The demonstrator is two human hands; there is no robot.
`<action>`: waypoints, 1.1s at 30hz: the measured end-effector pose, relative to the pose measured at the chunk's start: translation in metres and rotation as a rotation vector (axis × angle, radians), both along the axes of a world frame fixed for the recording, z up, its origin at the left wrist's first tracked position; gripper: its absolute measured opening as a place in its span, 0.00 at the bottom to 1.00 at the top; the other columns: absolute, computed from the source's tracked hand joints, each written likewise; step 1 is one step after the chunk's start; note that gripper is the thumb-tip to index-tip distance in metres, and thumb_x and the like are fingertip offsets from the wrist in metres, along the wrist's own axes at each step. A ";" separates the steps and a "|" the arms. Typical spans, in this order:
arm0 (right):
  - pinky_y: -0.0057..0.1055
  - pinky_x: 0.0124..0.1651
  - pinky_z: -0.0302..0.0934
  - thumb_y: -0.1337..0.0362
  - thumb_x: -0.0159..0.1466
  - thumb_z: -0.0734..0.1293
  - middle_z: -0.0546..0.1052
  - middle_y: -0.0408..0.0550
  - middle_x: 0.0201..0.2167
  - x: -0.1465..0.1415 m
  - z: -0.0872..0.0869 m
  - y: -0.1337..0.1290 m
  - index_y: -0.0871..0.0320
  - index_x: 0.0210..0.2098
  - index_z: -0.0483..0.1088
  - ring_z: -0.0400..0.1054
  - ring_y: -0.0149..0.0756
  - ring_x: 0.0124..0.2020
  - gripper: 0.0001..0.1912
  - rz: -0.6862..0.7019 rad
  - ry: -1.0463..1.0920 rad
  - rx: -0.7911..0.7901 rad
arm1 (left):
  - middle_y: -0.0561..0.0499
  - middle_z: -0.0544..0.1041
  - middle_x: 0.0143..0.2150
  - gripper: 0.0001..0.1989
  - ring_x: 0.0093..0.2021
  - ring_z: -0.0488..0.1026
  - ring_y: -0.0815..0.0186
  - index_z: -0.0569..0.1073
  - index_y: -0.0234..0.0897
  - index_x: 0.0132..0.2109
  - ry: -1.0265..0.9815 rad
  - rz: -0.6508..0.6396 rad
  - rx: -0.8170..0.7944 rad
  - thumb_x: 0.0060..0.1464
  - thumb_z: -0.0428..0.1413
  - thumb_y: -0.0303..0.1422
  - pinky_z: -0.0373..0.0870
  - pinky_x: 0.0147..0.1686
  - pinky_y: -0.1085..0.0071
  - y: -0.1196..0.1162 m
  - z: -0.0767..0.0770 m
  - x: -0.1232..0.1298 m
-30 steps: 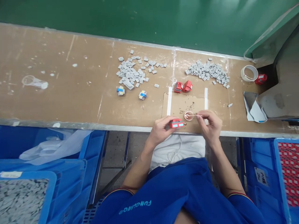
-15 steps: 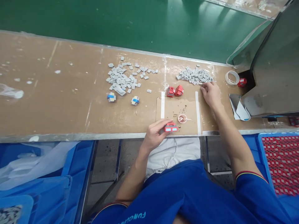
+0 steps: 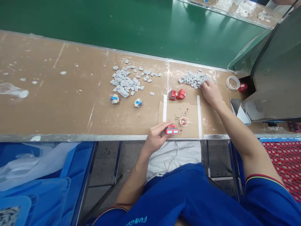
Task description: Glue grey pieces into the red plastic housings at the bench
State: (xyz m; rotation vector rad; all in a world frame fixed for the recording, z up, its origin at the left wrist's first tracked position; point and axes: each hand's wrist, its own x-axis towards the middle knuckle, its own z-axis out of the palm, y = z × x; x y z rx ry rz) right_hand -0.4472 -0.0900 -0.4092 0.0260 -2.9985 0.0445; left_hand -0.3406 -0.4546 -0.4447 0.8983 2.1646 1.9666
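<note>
Surface: workbench covered in stained brown kraft paper [image 3: 58, 94], a green panel [image 3: 117, 25] along its far edge; a cardboard sheet [image 3: 178, 113] lies at the near edge between two white tape strips.

Room: blue plastic crates [image 3: 35, 163] stand at floor level to the left; a red-checked sheet [image 3: 287, 166] lies to the right; a grey metal hood [image 3: 275, 69] stands at the bench's right end.

Bench items: two grey tile piles, left [image 3: 124, 83] and right [image 3: 194, 79]; two blue-and-yellow banded cubes [image 3: 114, 99] on the paper left of the cardboard; a tape roll [image 3: 232, 83] at far right.

Left arm: forearm comes up from the lap, wrist low, left hand [image 3: 156, 136] at the bench edge.

Left hand state: closed around a red block [image 3: 171, 129], fingers wrapped over it, white-and-blue face showing.

Right arm: extended across the bench, right hand [image 3: 211, 93] reaching far.

Right hand state: narrow, fingers curled at the right tile pile's edge, touching it; any tile held cannot be told.

Nearby: two red blocks [image 3: 176, 94] just left of the right hand; a small dish with a swab [image 3: 183, 121] just right of the held block.
</note>
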 end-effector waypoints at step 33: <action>0.47 0.49 0.69 0.71 0.62 0.62 0.81 0.58 0.36 0.033 -0.001 -0.016 0.58 0.38 0.76 0.74 0.50 0.40 0.11 -0.170 0.039 -0.196 | 0.45 0.81 0.48 0.25 0.44 0.79 0.63 0.75 0.46 0.67 -0.041 -0.099 0.115 0.65 0.61 0.30 0.77 0.45 0.66 -0.006 0.000 -0.003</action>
